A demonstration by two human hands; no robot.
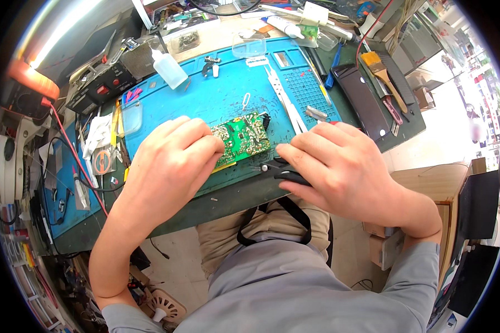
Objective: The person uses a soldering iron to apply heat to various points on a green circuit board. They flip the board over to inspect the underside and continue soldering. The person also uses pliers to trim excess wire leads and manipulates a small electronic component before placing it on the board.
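A green circuit board (244, 135), its soldered side up, lies near the front edge of the blue work mat (205, 100). My left hand (175, 158) is closed on the board's left end; its fingertips are partly hidden behind the knuckles. To the right of the board, my right hand (339, 161) closes around a small pair of black-handled pliers (294, 176). Their short head points left, just below the board's right corner. A bent wire loop (246, 100) rests just beyond the board. Metal tweezers (286, 100) lie beyond my right hand.
A squeeze bottle (169, 69) and a clear plastic box (249, 44) stand toward the back. On the right are a dark phone-like slab (360, 100) and a yellow-bristled brush (384, 72). A black power unit (103, 83) and a red cable (75, 150) are at the left.
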